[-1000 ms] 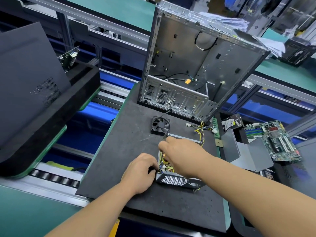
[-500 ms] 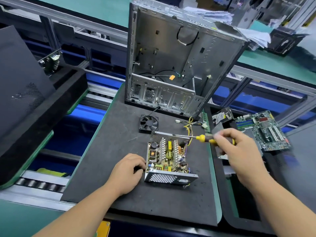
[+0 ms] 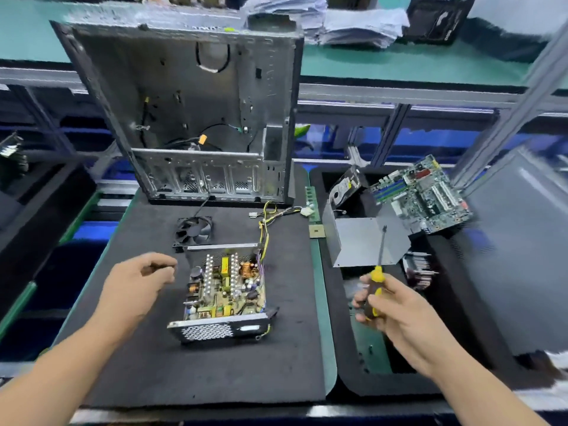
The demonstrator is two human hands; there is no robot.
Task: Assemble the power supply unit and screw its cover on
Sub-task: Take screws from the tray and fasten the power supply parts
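Note:
The open power supply unit point(image 3: 226, 287) lies on the black foam mat point(image 3: 147, 370), circuit board exposed, perforated end wall toward me. Its yellow and black wires point(image 3: 266, 224) trail off the far right corner. My left hand point(image 3: 138, 287) hovers just left of the unit without touching it, fingers loosely curled, nothing visible in them. My right hand point(image 3: 396, 315) grips a yellow-and-black screwdriver point(image 3: 374, 290) above the right-hand tray, shaft pointing away from me. The grey metal cover point(image 3: 362, 241) lies in that tray, beyond the screwdriver tip.
An empty computer case point(image 3: 199, 118) stands upright at the mat's far edge, a black fan point(image 3: 194, 230) in front of it. The right tray point(image 3: 347, 382) also holds a motherboard point(image 3: 421, 195) and a hard drive point(image 3: 345, 186). A memory stick point(image 3: 311, 199) lies on the green strip between.
My right hand carried the screwdriver from over the unit to the right tray and turned it upright. My left hand let go of the unit's left side and lifted away.

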